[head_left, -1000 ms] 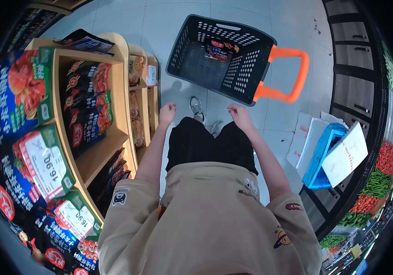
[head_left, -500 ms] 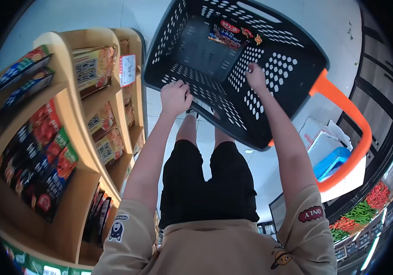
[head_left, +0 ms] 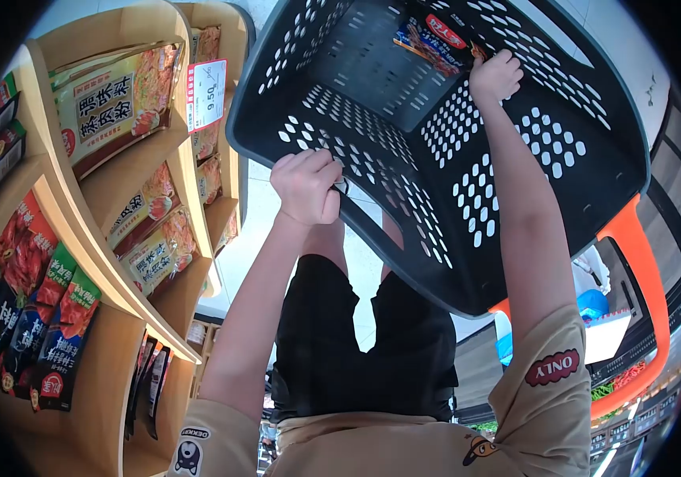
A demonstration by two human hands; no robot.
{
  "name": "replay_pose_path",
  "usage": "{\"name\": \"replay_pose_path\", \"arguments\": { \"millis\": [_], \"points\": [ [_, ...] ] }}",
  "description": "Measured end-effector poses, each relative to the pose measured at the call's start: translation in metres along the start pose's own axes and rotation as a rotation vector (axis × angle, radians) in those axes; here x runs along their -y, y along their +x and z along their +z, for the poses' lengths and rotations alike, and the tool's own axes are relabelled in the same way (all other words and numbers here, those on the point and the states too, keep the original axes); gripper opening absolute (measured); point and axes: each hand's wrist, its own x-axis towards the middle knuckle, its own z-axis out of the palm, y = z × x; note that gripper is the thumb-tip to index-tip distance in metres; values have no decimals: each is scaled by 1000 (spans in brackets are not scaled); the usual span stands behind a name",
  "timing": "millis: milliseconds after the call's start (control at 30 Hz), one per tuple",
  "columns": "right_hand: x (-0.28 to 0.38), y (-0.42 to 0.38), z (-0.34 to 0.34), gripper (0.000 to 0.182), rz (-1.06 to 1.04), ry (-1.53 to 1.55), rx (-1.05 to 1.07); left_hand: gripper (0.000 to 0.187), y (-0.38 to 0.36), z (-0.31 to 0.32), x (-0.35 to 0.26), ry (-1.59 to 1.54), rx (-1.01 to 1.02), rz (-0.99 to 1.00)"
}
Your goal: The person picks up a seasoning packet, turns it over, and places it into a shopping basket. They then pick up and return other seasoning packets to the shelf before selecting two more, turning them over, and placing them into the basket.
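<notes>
My left hand [head_left: 306, 187] is closed around the near rim of a large black shopping basket [head_left: 444, 274], at its handle slot. The basket tilts toward me, with perforated walls and an orange handle [head_left: 649, 294] on the right. Deep inside lies a dark food packet [head_left: 436, 46] with a red label. My right hand [head_left: 496, 78] is inside the basket at the packet's right end, its fingers bent and apart. Whether it touches the packet is hard to see.
A wooden shelf unit [head_left: 110, 306] stands close on the left, holding yellow seasoning packets [head_left: 114, 103] and dark red-topped packets [head_left: 38, 318]. A price tag [head_left: 206, 95] hangs on it. To the right are a blue item [head_left: 592, 304] and produce displays [head_left: 622, 381].
My right hand has reached farther into the basket, up to the packet. The basket appears larger and farther right, and the shelf looks closer. My left hand keeps its grip on the rim.
</notes>
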Motion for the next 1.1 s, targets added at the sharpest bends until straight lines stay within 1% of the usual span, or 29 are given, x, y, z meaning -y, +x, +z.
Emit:
{"name": "replay_pose_path", "arguments": {
  "millis": [33, 100, 133, 200, 267, 300, 333, 400, 433, 467, 533, 567, 600, 667, 700, 733, 767, 800, 833, 867, 900, 933, 967, 1000, 1067, 1100],
  "points": [
    [-2, 3, 1, 37, -5, 0, -5, 15, 0, 0, 0, -2, 3, 1],
    [-10, 7, 9, 29, -157, 50, 212, 16, 1, 1, -2, -8, -4, 0],
    [-12, 7, 14, 23, -205, 175, 226, 14, 1, 2, -1, -26, -39, 10],
    [-18, 7, 16, 21, -355, 96, 395, 12, 1, 3, 0, -44, -83, 19],
    [-13, -5, 12, 23, -432, 77, 485, 12, 1, 0, -1, -12, -29, 19],
    [-9, -18, -7, 20, -529, 49, 530, 11, 0, -3, -3, -5, 16, 2],
    [-9, -33, -6, 17, -517, 121, 477, 11, 2, -4, -3, 2, -5, 8],
    [-9, -65, -26, 13, -486, 219, 433, 10, 2, -6, -7, 12, 14, -16],
    [-11, -81, -45, 15, -462, 259, 416, 7, 2, -8, -9, 28, 72, -49],
    [-15, -97, -64, 19, -424, 328, 385, 7, 2, -8, -13, 27, 55, -43],
    [-26, -120, -103, 21, -355, 479, 377, 4, 3, -12, -14, 72, 139, -59],
    [-34, -128, -114, 20, -337, 555, 407, 4, 3, -16, -16, 70, 254, -105],
    [-40, -136, -138, 17, -285, 716, 435, 4, 5, -17, -19, 79, 234, -100],
    [-53, -151, -173, 18, -458, 998, 256, 11, 3, -17, -31, -163, 91, -295],
    [-59, -153, -199, 19, -443, 934, 388, 19, 1, -18, -36, -346, 108, -507],
    [-66, -158, -230, 19, -424, 863, 524, 19, -3, -25, -46, -347, 91, -496],
    [-71, -158, -262, 17, -429, 863, 621, 21, -6, -34, -55, -438, -47, -530],
    [-74, -161, -289, 19, -430, 922, 635, 23, -10, -44, -65, -529, -187, -561],
    [-80, -165, -316, 20, -421, 946, 644, 36, -17, -60, -74, -547, -171, -582],
    [-83, -163, -341, 21, -424, 975, 644, 36, -22, -74, -83, -545, -209, -568],
    [-87, -159, -368, 21, -460, 981, 623, 43, -30, -91, -95, -528, -218, -540],
    [-94, -158, -396, 22, -454, 1032, 681, 50, -40, -106, -102, -509, -223, -522],
    [-102, -159, -421, 23, -448, 1079, 748, 70, -49, -120, -106, -525, -138, -495],
    [-108, -158, -442, 25, -539, 1111, 687, 70, -55, -140, -120, -515, -171, -503],
    [-119, -155, -489, 22, -668, 1109, 725, 83, -67, -187, -152, -576, -104, -401],
    [-124, -155, -507, 21, -724, 1162, 764, 91, -76, -198, -157, -641, -97, -354]
  ]
}}
